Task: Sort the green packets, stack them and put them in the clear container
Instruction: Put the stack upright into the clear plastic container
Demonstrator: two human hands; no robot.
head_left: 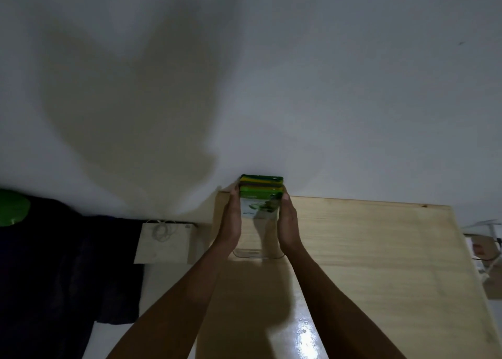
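Centre frame: left hand (231, 220) and right hand (289, 222), fingers flat, press the sides of a stack of green foil packets (260, 195), squaring it above the apparently empty clear plastic container (258, 254) on the pale wooden table (380, 250).

The print on the front green packet (260, 206) is too blurred to read.

A pale wooden table (380, 250) stands against a white wall (298, 87), a dark cloth (54, 263) hanging beside it.
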